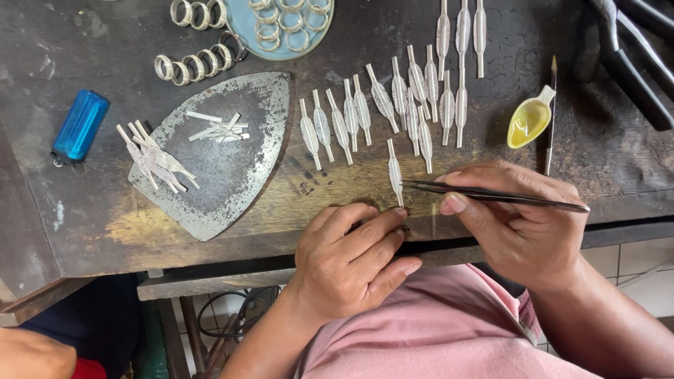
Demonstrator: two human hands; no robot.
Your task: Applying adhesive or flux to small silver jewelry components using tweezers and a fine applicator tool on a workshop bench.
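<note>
My right hand (516, 224) grips dark metal tweezers (491, 194), whose tips point left at a silver leaf-shaped piece (394, 172) lying on the wooden bench. My left hand (354, 260) rests at the bench's front edge with its fingers curled, fingertips just below that piece; nothing shows in it. A row of several similar silver leaf pieces (365, 112) lies spread behind, with more of them (460, 35) farther back.
An iron-shaped metal plate (225, 168) at left carries silver strips (217, 128) and leaf pieces (156, 158). A blue lighter (79, 126), silver rings (196, 63), a blue dish of rings (284, 24), a yellow spoon-shaped dish (530, 119), a thin brush (550, 119) and black pliers handles (632, 63) surround them.
</note>
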